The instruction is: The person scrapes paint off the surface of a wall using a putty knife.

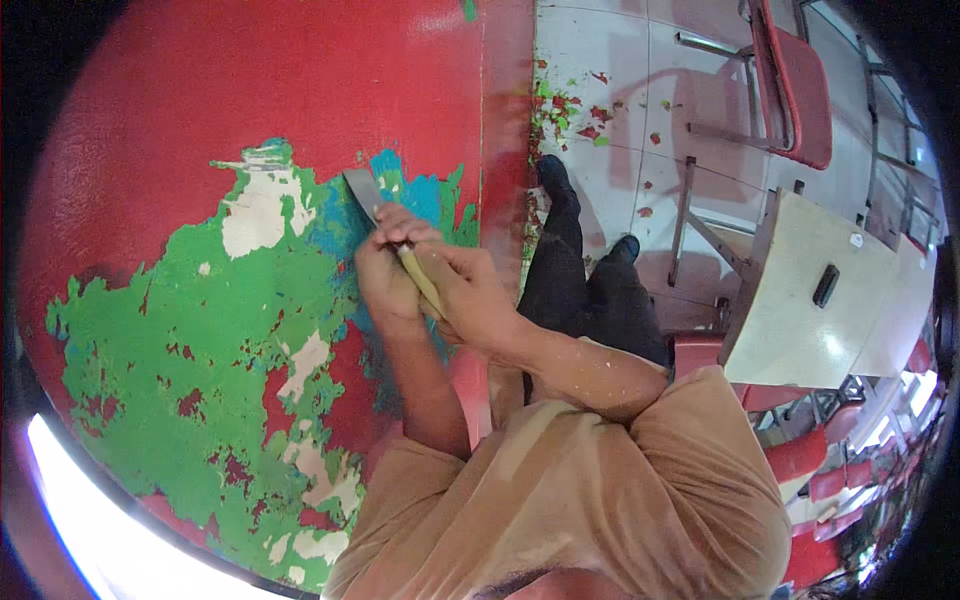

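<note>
A paint scraper [363,190] with a flat metal blade and a pale yellow handle is held in both hands against a painted wall [270,70]. My right hand [468,292] is wrapped round the handle. My left hand [388,268] is closed on the scraper nearer the blade, its fingers over the neck. The blade lies over a blue patch [420,195] beside green paint [190,310]. Red paint covers much of the wall, and bare whitish spots [255,215] show where layers are gone. Whether the blade edge touches the wall is hard to tell.
Red and green paint flakes [570,110] are scattered on the tiled floor [610,40] along the wall base. To the right stand a red chair [805,95] and a pale desk [815,290] with a dark object [826,286] on it. More red seats [800,455] lie behind.
</note>
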A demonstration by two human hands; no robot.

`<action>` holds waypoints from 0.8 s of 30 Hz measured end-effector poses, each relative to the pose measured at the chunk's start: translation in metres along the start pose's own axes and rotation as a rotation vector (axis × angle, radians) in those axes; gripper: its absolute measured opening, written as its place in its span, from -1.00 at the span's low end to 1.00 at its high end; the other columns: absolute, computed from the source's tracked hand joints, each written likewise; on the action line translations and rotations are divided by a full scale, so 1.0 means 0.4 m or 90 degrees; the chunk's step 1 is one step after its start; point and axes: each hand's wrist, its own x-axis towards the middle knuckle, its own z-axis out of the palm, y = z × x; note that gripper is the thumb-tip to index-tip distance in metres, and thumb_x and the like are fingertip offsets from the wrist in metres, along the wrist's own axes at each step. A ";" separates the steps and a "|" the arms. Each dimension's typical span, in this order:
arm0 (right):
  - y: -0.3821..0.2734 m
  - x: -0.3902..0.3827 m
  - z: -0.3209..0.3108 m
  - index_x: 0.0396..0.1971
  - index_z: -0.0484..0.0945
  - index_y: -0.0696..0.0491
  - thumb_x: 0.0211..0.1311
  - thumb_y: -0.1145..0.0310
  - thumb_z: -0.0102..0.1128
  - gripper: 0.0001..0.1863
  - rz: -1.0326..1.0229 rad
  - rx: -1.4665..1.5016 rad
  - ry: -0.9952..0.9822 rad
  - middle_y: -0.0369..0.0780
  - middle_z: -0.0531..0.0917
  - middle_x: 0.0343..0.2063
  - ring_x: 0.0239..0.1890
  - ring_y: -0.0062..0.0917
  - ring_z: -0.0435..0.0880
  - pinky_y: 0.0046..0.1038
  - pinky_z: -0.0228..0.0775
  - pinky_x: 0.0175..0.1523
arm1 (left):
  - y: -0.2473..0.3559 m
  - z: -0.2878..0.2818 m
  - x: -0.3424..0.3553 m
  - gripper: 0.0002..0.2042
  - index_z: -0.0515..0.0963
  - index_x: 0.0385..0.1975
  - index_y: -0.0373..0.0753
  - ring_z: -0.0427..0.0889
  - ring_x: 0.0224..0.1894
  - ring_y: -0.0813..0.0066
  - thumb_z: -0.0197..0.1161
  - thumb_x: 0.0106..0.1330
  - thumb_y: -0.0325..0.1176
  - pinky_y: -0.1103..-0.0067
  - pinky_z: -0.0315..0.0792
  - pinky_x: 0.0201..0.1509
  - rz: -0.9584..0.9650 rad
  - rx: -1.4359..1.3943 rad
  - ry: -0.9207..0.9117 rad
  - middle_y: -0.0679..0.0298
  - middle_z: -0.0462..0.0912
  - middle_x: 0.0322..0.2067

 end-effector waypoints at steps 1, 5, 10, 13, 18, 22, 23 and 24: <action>-0.031 -0.005 0.004 -0.47 0.48 0.17 0.34 0.26 -0.13 -0.68 0.069 -0.019 -0.014 -0.35 0.39 -0.69 -0.71 -0.76 0.26 -0.62 0.06 -0.69 | 0.006 0.010 0.004 -0.94 0.33 -0.43 -0.15 0.37 -0.53 0.54 -0.05 0.16 -0.50 0.51 0.29 -0.26 -0.027 -0.006 0.009 0.41 0.33 -0.63; -0.031 -0.025 -0.013 -0.51 0.45 0.17 0.35 0.25 -0.17 -0.65 0.177 -0.050 -0.038 -0.31 0.39 -0.72 -0.73 -0.70 0.34 -0.54 0.19 -0.64 | 0.008 -0.040 -0.045 -0.94 0.33 -0.44 -0.16 0.39 -0.47 0.51 -0.09 0.23 -0.41 0.51 0.29 -0.27 0.034 0.096 0.047 0.36 0.35 -0.61; 0.018 -0.030 -0.045 -0.33 0.44 0.14 0.37 0.16 -0.19 -0.66 -0.044 -0.264 -0.071 -0.32 0.41 -0.70 -0.72 -0.69 0.36 -0.55 0.20 -0.63 | -0.124 0.037 -0.127 -0.73 0.45 -0.26 -0.31 0.46 -0.34 0.53 -0.17 0.38 -0.27 0.51 0.37 -0.20 0.318 0.548 0.333 0.24 0.50 -0.36; -0.024 -0.006 -0.013 -0.26 0.39 0.18 0.34 0.18 -0.18 -0.66 0.026 -0.348 -0.143 -0.10 0.48 -0.58 -0.53 -0.34 0.47 -0.33 0.29 -0.44 | -0.082 0.060 -0.181 -0.62 0.41 -0.03 -0.40 0.41 -0.24 0.62 -0.15 0.40 -0.21 0.66 0.38 -0.20 0.315 1.049 0.291 0.29 0.46 -0.24; 0.018 -0.013 0.033 0.05 0.32 0.12 0.33 0.27 -0.18 -0.63 -0.060 -0.387 -0.107 -0.17 0.53 -0.61 -0.68 -0.52 0.51 -0.43 0.34 -0.54 | -0.091 0.102 -0.246 -0.66 0.40 -0.02 -0.42 0.49 -0.13 0.42 -0.04 0.35 -0.29 0.55 0.40 -0.07 0.483 1.183 0.271 0.12 0.50 -0.16; -0.027 0.008 0.032 0.18 0.20 0.08 0.28 0.36 -0.18 -0.54 -0.160 -0.501 -0.091 -0.04 0.55 -0.55 -0.66 -0.39 0.55 -0.36 0.36 -0.52 | -0.062 0.113 -0.432 -0.69 0.41 -0.10 -0.46 0.47 -0.02 0.00 -0.01 0.29 -0.36 0.20 0.30 0.12 1.052 1.634 0.200 -0.10 0.46 -0.07; -0.038 0.001 0.055 0.21 0.18 0.07 0.27 0.38 -0.18 -0.52 -0.112 -0.452 -0.078 0.00 0.55 -0.52 -0.65 -0.36 0.56 -0.33 0.37 -0.52 | -0.043 0.101 -0.479 -0.71 0.42 -0.13 -0.46 0.46 -0.02 -0.06 -0.02 0.28 -0.37 0.13 0.26 0.15 1.205 1.584 0.168 -0.11 0.46 -0.08; -0.012 -0.006 0.066 0.21 0.18 0.07 0.27 0.38 -0.18 -0.52 -0.108 -0.449 -0.075 0.00 0.55 -0.52 -0.65 -0.36 0.56 -0.33 0.37 -0.52 | -0.038 0.110 -0.525 -0.72 0.43 -0.15 -0.45 0.40 0.04 -0.07 -0.03 0.27 -0.36 0.07 0.18 0.19 1.283 1.641 0.210 -0.12 0.42 -0.04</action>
